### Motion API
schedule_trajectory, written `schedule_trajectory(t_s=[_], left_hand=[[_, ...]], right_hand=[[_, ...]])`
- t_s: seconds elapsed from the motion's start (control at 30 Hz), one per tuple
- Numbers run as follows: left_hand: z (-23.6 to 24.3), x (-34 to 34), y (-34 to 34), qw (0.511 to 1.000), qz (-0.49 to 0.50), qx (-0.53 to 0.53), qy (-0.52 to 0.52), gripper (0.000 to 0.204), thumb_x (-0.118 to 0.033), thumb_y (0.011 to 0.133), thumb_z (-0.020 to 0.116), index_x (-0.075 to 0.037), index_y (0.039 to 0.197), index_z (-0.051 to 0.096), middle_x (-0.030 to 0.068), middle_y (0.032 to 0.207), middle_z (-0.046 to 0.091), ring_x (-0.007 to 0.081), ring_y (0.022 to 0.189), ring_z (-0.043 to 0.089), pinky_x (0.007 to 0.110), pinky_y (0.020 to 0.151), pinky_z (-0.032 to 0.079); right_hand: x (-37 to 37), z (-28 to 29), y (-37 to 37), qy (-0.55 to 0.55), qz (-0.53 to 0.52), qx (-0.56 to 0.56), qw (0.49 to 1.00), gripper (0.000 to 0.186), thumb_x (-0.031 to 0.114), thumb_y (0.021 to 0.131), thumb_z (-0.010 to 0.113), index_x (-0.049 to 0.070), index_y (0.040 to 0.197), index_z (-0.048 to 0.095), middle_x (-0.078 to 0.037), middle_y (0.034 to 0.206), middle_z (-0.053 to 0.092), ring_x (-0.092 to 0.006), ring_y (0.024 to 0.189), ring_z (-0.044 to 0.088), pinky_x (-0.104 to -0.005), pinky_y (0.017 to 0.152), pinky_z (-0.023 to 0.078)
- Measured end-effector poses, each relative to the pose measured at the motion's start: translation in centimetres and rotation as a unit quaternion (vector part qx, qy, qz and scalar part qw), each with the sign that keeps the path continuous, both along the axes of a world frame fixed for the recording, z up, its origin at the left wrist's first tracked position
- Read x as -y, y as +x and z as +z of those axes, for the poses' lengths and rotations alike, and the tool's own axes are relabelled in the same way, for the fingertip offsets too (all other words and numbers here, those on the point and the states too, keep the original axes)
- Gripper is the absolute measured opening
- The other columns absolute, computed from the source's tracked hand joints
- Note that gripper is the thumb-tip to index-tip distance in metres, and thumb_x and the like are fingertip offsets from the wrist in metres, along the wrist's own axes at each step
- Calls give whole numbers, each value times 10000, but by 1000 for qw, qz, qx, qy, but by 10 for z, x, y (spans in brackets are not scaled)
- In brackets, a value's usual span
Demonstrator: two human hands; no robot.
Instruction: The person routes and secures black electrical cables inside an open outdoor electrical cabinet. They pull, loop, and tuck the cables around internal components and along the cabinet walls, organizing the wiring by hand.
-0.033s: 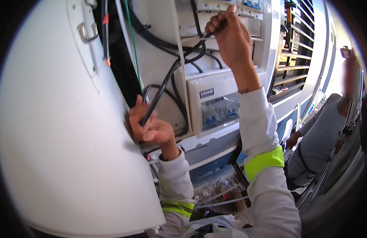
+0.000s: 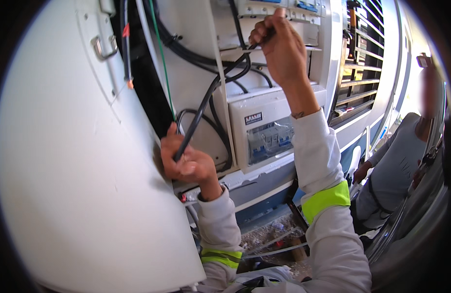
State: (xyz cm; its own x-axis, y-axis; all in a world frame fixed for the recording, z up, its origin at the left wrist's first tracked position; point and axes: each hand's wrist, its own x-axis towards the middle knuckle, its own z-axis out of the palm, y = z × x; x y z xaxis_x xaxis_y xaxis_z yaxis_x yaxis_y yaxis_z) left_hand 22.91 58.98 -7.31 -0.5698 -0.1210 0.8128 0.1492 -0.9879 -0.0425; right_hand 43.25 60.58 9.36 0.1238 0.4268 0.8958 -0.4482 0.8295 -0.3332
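A thick black cable point(image 2: 204, 103) slants across the open white cabinet between my two hands. Low on the left, my left hand point(image 2: 190, 158) is closed round the cable's lower part. My right hand point(image 2: 284, 46), raised higher, has its fingers curled round the cable's upper stretch, just in front of a narrow white crosspiece. Below that hand sits a white breaker box point(image 2: 269, 128) with a clear cover and blue switches inside. Another row of breakers point(image 2: 284, 10) with blue levers is above my right fingers. More black cables point(image 2: 186, 52) curve along the cabinet's back wall.
A large white curved panel point(image 2: 93, 180) with a metal handle point(image 2: 104, 48) fills the left side. A thin green wire point(image 2: 163, 63) hangs by the opening. Slatted bars point(image 2: 359, 63) are right of the cabinet. Another person point(image 2: 386, 171) stands at the far right. Debris point(image 2: 276, 234) lies below.
My left hand has shifted slightly down and right, still on the cable. My right hand keeps its grip with hardly any movement.
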Motion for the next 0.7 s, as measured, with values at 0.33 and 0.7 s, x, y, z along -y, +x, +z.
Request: schedule_trajectory(t_s=[0.33, 0.7], left_hand=[[33, 22, 8, 984, -14, 73, -163, 398, -207, 1020, 555, 0, 688, 480, 21, 630, 465, 100, 618, 411, 286, 584, 318], [78, 33, 19, 969, -16, 108, -221, 461, -217, 963, 710, 15, 606, 535, -3, 536, 534, 39, 551, 409, 231, 521, 305]], right_hand=[[17, 18, -26, 9, -288, 6, 958, 436, 386, 1099, 506, 92, 778, 485, 31, 624, 415, -139, 555, 403, -343, 556, 377], [32, 44, -46, 288, -615, 50, 733, 363, 135, 1021, 637, -9, 727, 480, -206, 484, 422, -438, 433, 483, -458, 410, 320]])
